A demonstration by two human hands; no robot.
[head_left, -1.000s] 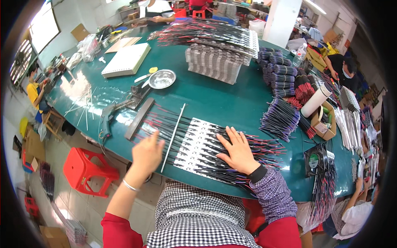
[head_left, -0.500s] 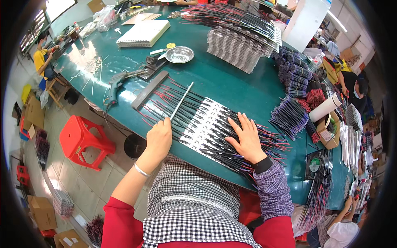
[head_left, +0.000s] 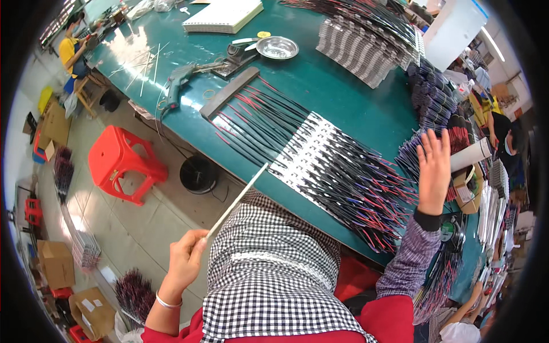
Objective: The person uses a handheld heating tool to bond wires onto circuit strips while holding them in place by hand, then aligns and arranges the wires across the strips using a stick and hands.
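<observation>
My left hand point(head_left: 187, 258) is closed round one end of a thin pale stick point(head_left: 237, 198), which slants up over the table's near edge. My right hand point(head_left: 434, 166) is raised with its fingers extended, holding nothing, beside bundles of purple-tipped wires point(head_left: 409, 153). Between my hands lies a white perforated strip panel point(head_left: 306, 151) with rows of black wires through it. Their red and purple ends point(head_left: 380, 214) fan out to the right. On the left, the wires' ends reach a dark grey bar point(head_left: 230, 93) lying across them.
Past the bar are a glue gun point(head_left: 182, 83) and a round metal dish point(head_left: 278, 48). A stack of white panels point(head_left: 226, 16) and a pile of wired panels point(head_left: 360, 48) stand farther back. A red stool point(head_left: 123, 160) is on the floor at left. Co-workers sit nearby.
My left hand has drawn the stick off the wires, toward me and left. My right hand has lifted from the wired panel and moved right. The view has shifted slightly.
</observation>
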